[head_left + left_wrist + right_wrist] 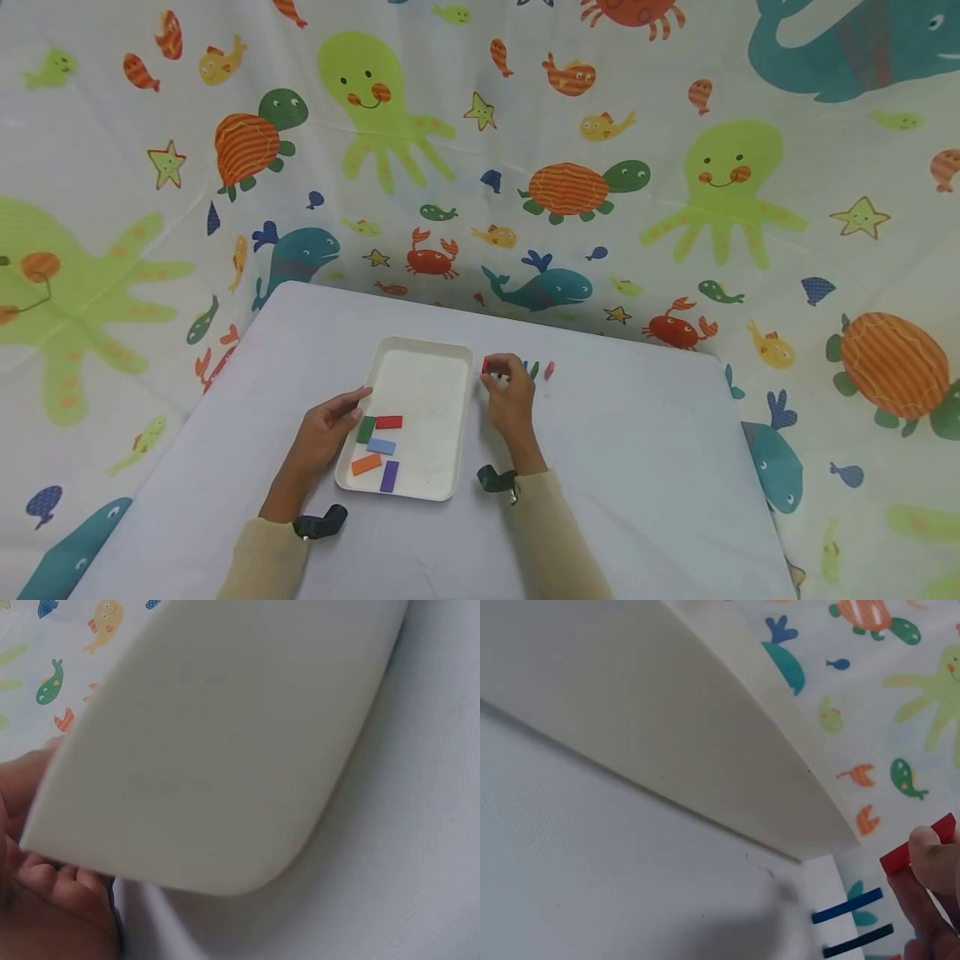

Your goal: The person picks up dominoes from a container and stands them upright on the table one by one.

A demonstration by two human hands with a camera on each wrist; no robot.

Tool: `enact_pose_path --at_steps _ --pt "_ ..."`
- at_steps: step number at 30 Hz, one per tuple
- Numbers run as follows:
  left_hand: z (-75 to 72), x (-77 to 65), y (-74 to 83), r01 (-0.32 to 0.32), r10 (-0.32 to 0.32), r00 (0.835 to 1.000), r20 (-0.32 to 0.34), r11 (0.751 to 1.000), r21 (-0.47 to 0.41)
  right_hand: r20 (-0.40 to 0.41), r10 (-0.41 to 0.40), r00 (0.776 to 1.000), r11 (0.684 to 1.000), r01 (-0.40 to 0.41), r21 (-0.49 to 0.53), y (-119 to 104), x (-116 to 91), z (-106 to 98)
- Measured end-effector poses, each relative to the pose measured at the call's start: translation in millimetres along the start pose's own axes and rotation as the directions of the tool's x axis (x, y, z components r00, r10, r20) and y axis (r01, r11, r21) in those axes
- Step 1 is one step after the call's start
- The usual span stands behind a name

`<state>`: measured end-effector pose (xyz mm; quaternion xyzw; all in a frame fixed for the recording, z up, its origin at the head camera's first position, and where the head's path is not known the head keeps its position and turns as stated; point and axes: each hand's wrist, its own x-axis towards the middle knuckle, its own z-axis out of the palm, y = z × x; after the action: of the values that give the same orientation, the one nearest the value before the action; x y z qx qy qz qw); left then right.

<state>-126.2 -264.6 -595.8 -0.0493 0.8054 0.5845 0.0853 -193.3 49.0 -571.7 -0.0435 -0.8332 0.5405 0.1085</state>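
Observation:
A white rectangular tray lies on the table, with a green block, a red block, a light blue block, an orange block and a purple block in its near left part. My left hand holds the tray's left rim, its lower fingers curled beside the wall in the left wrist view. Just beyond the tray's right side, my right hand pinches another red block between thumb and fingers.
Right of my right hand stand a blue piece, a dark green piece and a pinkish red piece. A white cloth covers the table. Behind it hangs a curtain printed with sea animals.

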Motion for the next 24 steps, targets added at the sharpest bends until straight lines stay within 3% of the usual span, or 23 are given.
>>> enact_pose_path --at_steps 11,24 --pt "-0.5 2.9 -2.2 0.01 -0.009 1.0 0.01 1.0 -0.009 0.007 0.043 0.999 0.999 -0.043 -0.001 16 -6 0" --pt "-3.6 7.6 -0.8 0.025 -0.025 1.0 0.005 0.999 -0.038 0.002 0.01 1.0 0.999 -0.01 -0.043 30 -6 3"
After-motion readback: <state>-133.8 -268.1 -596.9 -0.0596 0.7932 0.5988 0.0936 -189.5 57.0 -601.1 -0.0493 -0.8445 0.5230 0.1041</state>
